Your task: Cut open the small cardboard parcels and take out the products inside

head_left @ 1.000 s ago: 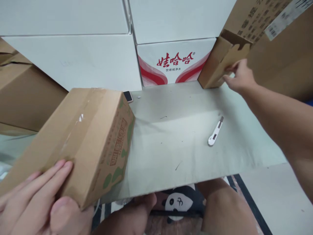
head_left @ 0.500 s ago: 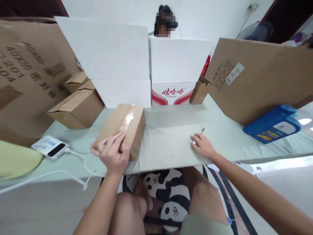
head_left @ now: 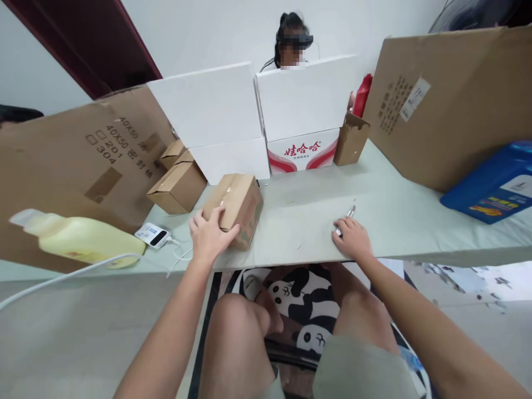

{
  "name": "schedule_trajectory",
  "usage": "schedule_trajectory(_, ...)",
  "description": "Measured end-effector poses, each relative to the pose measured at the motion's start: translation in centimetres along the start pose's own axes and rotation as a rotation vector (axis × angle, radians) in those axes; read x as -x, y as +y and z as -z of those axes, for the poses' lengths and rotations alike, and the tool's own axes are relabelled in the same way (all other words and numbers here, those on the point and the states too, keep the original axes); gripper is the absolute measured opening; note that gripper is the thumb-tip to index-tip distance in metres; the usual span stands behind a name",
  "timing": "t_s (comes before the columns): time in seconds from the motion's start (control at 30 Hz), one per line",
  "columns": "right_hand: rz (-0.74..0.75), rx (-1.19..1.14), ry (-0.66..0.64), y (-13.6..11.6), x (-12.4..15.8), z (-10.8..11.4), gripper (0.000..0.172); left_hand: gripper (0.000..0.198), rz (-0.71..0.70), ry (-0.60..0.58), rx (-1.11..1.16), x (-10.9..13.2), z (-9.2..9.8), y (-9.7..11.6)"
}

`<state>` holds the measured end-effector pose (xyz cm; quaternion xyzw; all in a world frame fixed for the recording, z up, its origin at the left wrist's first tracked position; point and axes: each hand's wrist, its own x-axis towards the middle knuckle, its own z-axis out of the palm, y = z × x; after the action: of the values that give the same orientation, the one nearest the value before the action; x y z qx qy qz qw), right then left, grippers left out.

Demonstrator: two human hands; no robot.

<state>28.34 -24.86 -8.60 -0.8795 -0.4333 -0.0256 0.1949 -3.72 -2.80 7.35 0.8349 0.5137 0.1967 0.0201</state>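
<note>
My left hand (head_left: 210, 235) grips the near end of a small taped cardboard box (head_left: 239, 204) that lies on the pale table (head_left: 394, 221), left of middle. Its fingers wrap the box's top edge. My right hand (head_left: 352, 239) rests on the table near the front edge, fingers curled over the handle of a white utility knife (head_left: 349, 213) whose tip pokes out beyond them. The two hands are about a forearm's length apart. My bare knees and panda-print shorts show below the table edge.
White boxes (head_left: 249, 116) and a red-printed carton (head_left: 302, 151) stand at the back, a person behind them. Large brown cartons flank both sides. A small open carton (head_left: 351, 139), a blue pack (head_left: 494, 185), a yellow bottle (head_left: 78, 239) and a white device with cable (head_left: 152, 235) lie around.
My view has pulled back and up. My right hand left the small open carton at the back and came down onto the utility knife. My left hand stays on the taped box.
</note>
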Motion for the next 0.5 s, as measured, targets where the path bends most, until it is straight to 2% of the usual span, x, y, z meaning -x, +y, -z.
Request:
schedule_trajectory(0.13, -0.013, -0.018, 0.000, -0.3, 0.0, 0.1, 0.032, 0.062, -0.227, 0.038, -0.044, 0.4, -1.0, 1.8)
schedule_trajectory(0.3, -0.022, -0.029, 0.019, -0.6, 0.0, 0.2, 0.028, 0.063, -0.447, -0.035, 0.126, -0.3, -2.8, 4.2)
schedule_trajectory(0.43, -0.021, -0.033, 0.022, -0.5, -0.1, 0.2, 0.025, 0.068, -0.624, -0.087, 0.275, -1.7, -4.5, 4.4)
schedule_trajectory(0.5, -0.021, -0.035, 0.021, -0.5, 0.0, 0.2, 0.024, 0.073, -0.658, -0.107, 0.347, -2.5, -5.4, 4.0)
